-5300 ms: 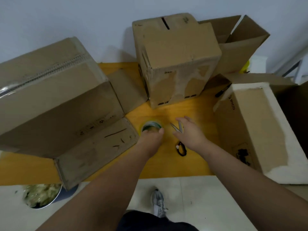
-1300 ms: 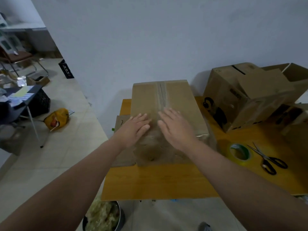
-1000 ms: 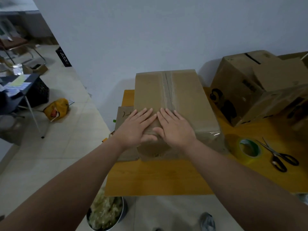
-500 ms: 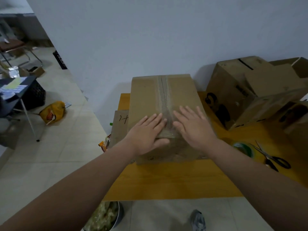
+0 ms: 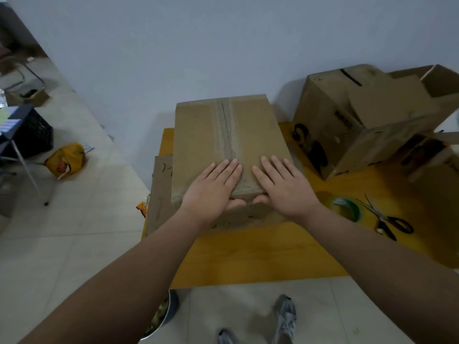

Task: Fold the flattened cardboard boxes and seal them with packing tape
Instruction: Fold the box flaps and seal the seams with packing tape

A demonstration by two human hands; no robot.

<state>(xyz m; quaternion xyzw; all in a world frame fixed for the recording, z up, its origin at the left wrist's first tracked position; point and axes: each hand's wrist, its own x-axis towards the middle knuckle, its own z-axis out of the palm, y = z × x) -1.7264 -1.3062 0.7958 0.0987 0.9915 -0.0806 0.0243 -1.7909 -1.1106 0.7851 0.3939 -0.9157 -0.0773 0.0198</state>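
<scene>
While both hands lie flat on the near end of the box [image 5: 223,135], it stands on the yellow table [image 5: 260,249], left of the other boxes. L hand [image 5: 213,189] and R hand [image 5: 285,187] have straight fingers either side of the tape seam [image 5: 227,130], thumbs over the near edge. Box is prob. light, empty, stiff at edges, w/ smooth tape; better hold at corners. Tape roll [image 5: 346,209] and scissors [image 5: 387,219] lie at right.

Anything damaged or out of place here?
On the box, a ragged, scuffed strip runs along the top seam, as if old tape was torn off. A yellow bag lies slumped on the floor, left.
</scene>
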